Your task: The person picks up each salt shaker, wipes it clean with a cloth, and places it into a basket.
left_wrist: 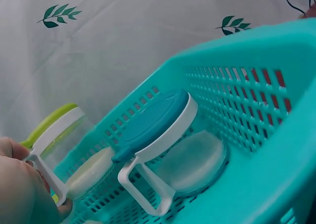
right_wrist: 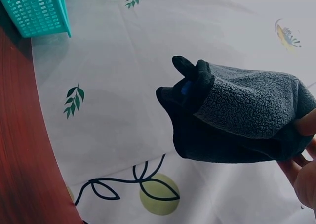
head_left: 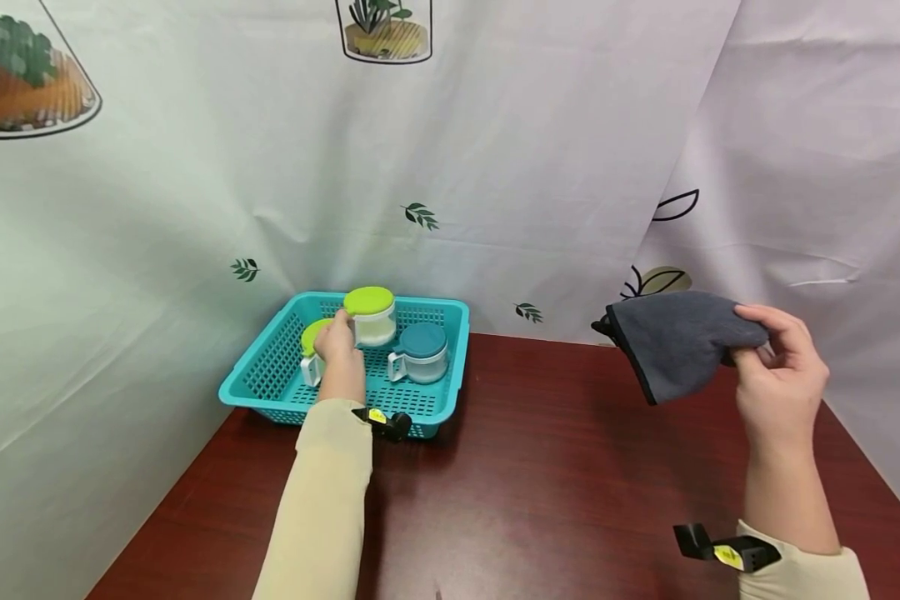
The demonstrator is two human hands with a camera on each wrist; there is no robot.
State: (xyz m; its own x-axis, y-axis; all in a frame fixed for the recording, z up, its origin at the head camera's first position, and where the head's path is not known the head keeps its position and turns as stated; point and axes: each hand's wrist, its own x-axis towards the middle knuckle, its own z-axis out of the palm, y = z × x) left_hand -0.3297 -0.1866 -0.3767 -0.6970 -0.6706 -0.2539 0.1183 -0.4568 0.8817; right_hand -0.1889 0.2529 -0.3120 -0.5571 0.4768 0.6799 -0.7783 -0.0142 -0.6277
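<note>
My left hand [head_left: 337,343] reaches into a turquoise plastic basket [head_left: 453,392] and grips the white handle [left_wrist: 48,177] of a clear seasoning jar [head_left: 376,327] with a lime-green lid. Beside it in the basket are a blue-lidded jar [head_left: 423,357] and a second green-lidded jar [head_left: 312,367], partly hidden behind the hand. Raised over the table at the right, my right hand [head_left: 783,375] pinches a dark grey fleecy mitt [head_left: 675,343] by its rounded end. The mitt's black-edged opening and small loop face left.
The basket stands at the back left of a dark red wooden table [head_left: 540,483]. A pale printed curtain [head_left: 532,167] hangs close behind it and along both sides. Each wrist carries a black camera strap.
</note>
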